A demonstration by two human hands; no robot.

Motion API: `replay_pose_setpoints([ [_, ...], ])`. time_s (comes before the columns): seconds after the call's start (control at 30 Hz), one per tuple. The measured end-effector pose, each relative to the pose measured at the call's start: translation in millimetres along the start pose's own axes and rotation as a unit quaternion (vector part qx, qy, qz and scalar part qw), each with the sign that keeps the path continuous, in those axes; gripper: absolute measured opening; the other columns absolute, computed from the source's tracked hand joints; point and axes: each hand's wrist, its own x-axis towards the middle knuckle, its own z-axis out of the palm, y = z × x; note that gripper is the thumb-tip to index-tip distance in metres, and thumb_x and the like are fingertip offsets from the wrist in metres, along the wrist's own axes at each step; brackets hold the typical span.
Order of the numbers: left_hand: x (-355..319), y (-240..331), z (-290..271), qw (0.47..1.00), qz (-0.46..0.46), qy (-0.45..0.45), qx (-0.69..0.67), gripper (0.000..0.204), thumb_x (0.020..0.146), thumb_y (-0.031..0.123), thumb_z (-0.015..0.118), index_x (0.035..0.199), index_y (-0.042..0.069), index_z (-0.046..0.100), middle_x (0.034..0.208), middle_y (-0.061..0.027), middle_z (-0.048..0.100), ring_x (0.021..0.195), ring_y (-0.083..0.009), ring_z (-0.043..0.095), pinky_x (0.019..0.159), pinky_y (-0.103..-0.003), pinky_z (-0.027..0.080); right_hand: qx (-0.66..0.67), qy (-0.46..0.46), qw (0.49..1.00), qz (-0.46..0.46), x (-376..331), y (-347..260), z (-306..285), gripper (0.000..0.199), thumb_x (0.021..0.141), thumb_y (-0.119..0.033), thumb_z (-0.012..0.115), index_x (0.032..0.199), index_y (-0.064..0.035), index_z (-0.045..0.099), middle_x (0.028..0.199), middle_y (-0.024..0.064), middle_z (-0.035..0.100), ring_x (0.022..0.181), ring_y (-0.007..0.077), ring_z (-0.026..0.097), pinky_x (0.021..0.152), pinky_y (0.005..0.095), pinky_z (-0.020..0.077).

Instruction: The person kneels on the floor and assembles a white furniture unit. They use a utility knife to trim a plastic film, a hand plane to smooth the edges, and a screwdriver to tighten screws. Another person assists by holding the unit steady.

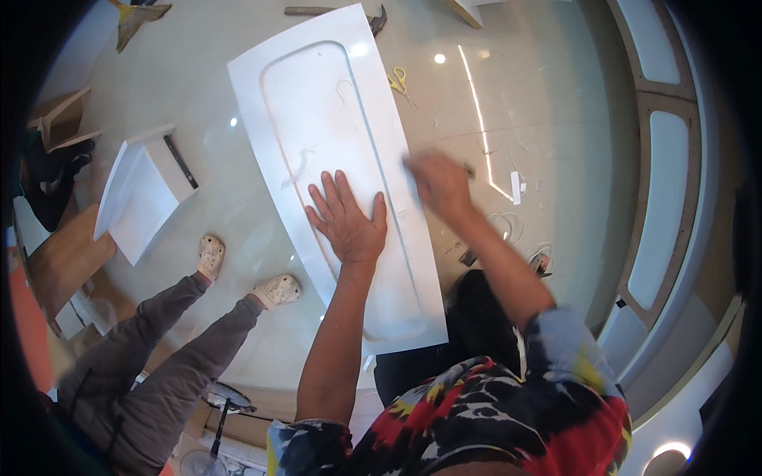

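A long white panel with a rounded, grooved border lies at a slant in front of me. My left hand rests flat on its face with the fingers spread. By the panel's right edge, my right hand is curled closed and blurred by motion. A short dark end shows beside its knuckles, but what it grips I cannot make out. Beyond the panel's upper right edge lie yellow-handled scissors on the floor. A hammer lies partly behind the panel's far end.
At left, another person's legs in grey trousers and light clogs stand close to the panel. A white drawer-like piece with a dark rail is farther left. White cord lies on the right; a framed panel stands along the far right.
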Motion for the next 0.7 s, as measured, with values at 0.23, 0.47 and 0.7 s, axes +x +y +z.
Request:
replay_pose_setpoints([
  [0.23,0,1,-2,1.0,-0.002,-0.004,-0.001,0.082,0.091,0.045,0.059,0.152,0.001,0.028,0.16,-0.0198,0.022,0.149,-0.0423,0.009,0.117,-0.061,0.007,0.0,0.061,0.998,0.02,103,28,18,0.014,0.082,-0.007,0.071,0.095,-0.0088,0.074,0.089,0.0104,0.069,0.077,0.0293,0.068,0.07,0.0363,0.0554],
  [0.47,2,3,2,1.0,0.022,0.02,-0.009,0.082,0.091,0.044,0.06,0.152,0.001,0.029,0.159,-0.0199,0.022,0.149,-0.0424,0.009,0.117,-0.061,0.007,-0.043,0.116,0.988,-0.091,270,84,32,0.015,0.086,-0.013,0.066,0.09,-0.0007,0.073,0.09,0.0192,0.071,0.086,0.0349,0.068,0.077,0.0433,0.0525],
  [0.7,1,2,-4,1.0,-0.016,-0.018,-0.014,0.081,0.09,0.045,0.061,0.151,0.001,0.03,0.16,-0.019,0.023,0.149,-0.0414,0.01,0.117,-0.06,0.007,-0.075,-0.08,0.993,0.035,40,12,1,0.025,0.077,0.0,0.07,0.1,-0.0102,0.073,0.09,0.0106,0.07,0.08,0.0281,0.069,0.07,0.0361,0.0559],
])
